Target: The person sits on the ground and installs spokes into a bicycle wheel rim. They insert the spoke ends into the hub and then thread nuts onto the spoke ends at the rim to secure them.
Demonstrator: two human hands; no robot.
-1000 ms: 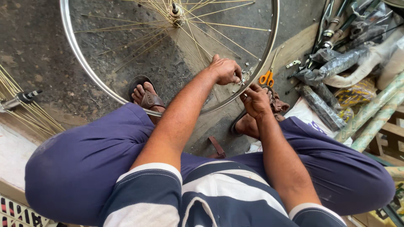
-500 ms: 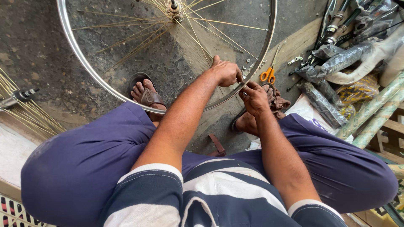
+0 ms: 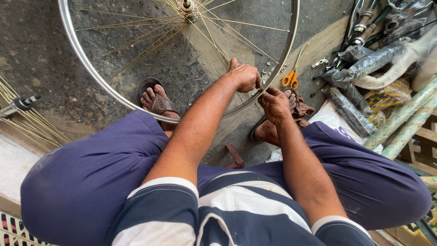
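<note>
A silver bicycle wheel rim (image 3: 84,59) with thin golden spokes (image 3: 136,50) and a hub (image 3: 187,6) stands on the ground in front of my knees. My left hand (image 3: 246,75) is closed inside the rim at its lower right, fingers curled around a spoke end. My right hand (image 3: 275,105) sits just outside the rim, its fingertips pinched together at the same spot on the rim, touching the left hand. What the fingertips pinch is hidden. Both feet in brown sandals (image 3: 157,102) rest below the rim.
Orange-handled scissors (image 3: 290,78) lie just right of the rim. A pile of wrapped bicycle parts and tubes (image 3: 378,59) fills the right side. A bundle of loose spokes (image 3: 27,123) and a small tool (image 3: 18,105) lie at the left.
Both hands stay at the same place on the rim; the right hand has edged slightly closer to the left. The wheel has barely shifted.
</note>
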